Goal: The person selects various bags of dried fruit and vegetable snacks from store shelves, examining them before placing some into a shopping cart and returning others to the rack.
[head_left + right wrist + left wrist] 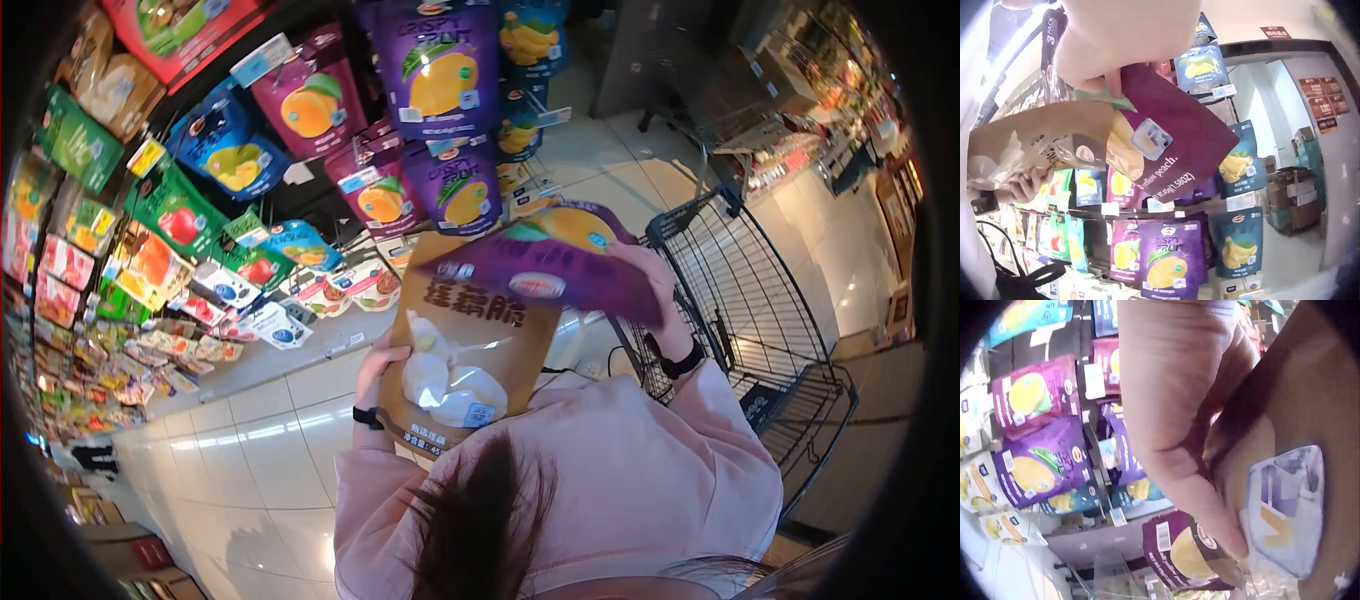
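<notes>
My left hand (376,368) grips the side edge of a brown snack pouch (462,350) printed with white lotus root slices. In the left wrist view the thumb of my left hand (1175,419) lies along the front of the brown pouch (1297,412). My right hand (648,272) holds a purple-maroon pouch of dried fruit (565,268), tilted, overlapping the top of the brown pouch in the head view. In the right wrist view, that pouch (1179,128) reads "yellow peach" and hangs from the fingers of my right hand (1129,40).
Hanging fruit-snack pouches, purple (440,75) and green (175,215) among them, fill the rack ahead and to the left. A dark wire shopping cart (745,290) stands on the tiled floor (275,470) close on the right. Stacked boxes (1302,200) stand beyond the rack.
</notes>
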### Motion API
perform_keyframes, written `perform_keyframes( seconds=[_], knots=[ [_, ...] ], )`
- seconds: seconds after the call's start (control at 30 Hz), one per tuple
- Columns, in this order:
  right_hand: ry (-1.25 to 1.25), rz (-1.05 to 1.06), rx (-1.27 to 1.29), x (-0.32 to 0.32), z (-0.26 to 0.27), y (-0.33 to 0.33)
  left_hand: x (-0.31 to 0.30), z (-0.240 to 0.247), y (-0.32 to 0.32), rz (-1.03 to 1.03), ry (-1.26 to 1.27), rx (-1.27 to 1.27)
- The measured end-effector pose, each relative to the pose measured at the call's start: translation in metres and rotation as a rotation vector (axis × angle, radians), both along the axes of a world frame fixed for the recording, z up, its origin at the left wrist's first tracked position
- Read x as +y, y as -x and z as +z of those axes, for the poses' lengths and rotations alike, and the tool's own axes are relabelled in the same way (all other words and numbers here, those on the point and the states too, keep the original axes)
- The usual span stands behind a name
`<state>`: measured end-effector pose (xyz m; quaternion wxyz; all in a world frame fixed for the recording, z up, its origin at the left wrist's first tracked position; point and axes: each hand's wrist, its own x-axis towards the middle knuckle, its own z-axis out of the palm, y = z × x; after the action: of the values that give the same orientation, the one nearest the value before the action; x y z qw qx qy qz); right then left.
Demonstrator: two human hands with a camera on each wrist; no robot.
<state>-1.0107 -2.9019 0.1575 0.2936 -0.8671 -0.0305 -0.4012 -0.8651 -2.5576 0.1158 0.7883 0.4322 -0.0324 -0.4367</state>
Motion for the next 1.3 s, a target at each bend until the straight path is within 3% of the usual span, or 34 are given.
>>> perform_keyframes(
  seconds=[0.03, 0.07, 0.1, 0.17, 0.23, 0.27, 0.3, 0.33, 0.37, 0.4, 0.47, 0.57, 0.6, 0.67, 0.73, 0.83, 0.87, 0.97, 1.03, 1.17, 1.27, 1.3],
  knots=[
    [-0.154, -0.028, -0.018, 0.004, -0.011, -0.005, 0.013, -0.007, 0.003, 0.06, 0.018, -0.004],
    [0.074, -0.166, -0.002, -0.003, -0.029, -0.002, 0.029, -0.015, 0.005, 0.12, 0.035, -0.009],
    [-0.136, -0.281, 0.006, 0.004, -0.029, -0.007, 0.044, -0.023, 0.008, 0.178, 0.053, -0.014],
    [-0.586, -0.289, -0.167, 0.005, -0.025, -0.028, 0.079, -0.048, 0.01, 0.291, 0.119, -0.046],
    [-0.916, -0.199, -0.306, -0.01, -0.041, -0.047, 0.126, -0.092, 0.006, 0.35, 0.186, -0.125],
    [-1.123, -0.049, -0.364, -0.011, -0.039, -0.056, 0.126, -0.089, 0.012, 0.502, 0.238, -0.08],
    [-1.329, 0.106, -0.421, -0.011, -0.037, -0.066, 0.131, -0.085, 0.017, 0.52, 0.256, -0.094],
    [-1.556, 0.087, -0.412, 0.007, -0.017, -0.076, 0.136, -0.081, 0.021, 0.533, 0.272, -0.109],
    [-1.768, 0.166, -0.262, -0.005, -0.042, -0.083, 0.14, -0.079, 0.023, 0.543, 0.29, -0.124],
    [-1.617, 1.036, -0.086, -0.011, -0.088, -0.105, 0.144, -0.082, 0.025, 0.481, 0.306, -0.083],
    [-1.076, 1.539, 0.142, -0.003, -0.126, -0.128, 0.151, -0.091, 0.029, 0.354, 0.339, -0.005],
    [-0.52, 0.603, 0.167, 0.077, -0.146, -0.119, 0.142, -0.082, 0.03, 0.443, 0.041, 0.045],
    [-0.333, 0.292, 0.16, 0.106, -0.151, -0.112, 0.135, -0.071, 0.03, 0.408, 0.057, -0.045],
    [-0.266, 0.121, 0.182, 0.15, -0.161, -0.108, 0.115, -0.033, 0.031, 0.405, 0.008, -0.059],
    [-0.286, 0.088, 0.215, 0.178, -0.169, -0.115, 0.096, -0.019, 0.022, 0.418, -0.069, -0.161],
    [-0.447, 0.161, 0.306, 0.188, -0.167, -0.123, 0.089, 0.006, 0.011, 0.154, 0.012, -0.103],
    [-0.535, 0.191, 0.345, 0.186, -0.165, -0.122, 0.09, 0.009, 0.011, 0.149, 0.047, -0.052],
    [-0.919, 0.287, 0.478, 0.173, -0.154, -0.117, 0.092, -0.003, 0.014, 0.261, 0.024, -0.045],
    [-1.25, 0.349, 0.558, 0.16, -0.144, -0.11, 0.099, -0.004, 0.011, 0.185, 0.053, 0.012],
    [-1.793, 0.646, 0.676, 0.14, -0.12, -0.087, 0.114, -0.027, 0.002, 0.213, 0.009, -0.037],
    [-1.816, 0.881, 0.809, 0.136, -0.09, -0.061, 0.119, -0.033, -0.002, 0.18, 0.011, -0.025],
    [-1.603, 0.821, 0.811, 0.138, -0.081, -0.058, 0.115, -0.023, 0.001, 0.182, 0.024, 0.004]
  ],
)
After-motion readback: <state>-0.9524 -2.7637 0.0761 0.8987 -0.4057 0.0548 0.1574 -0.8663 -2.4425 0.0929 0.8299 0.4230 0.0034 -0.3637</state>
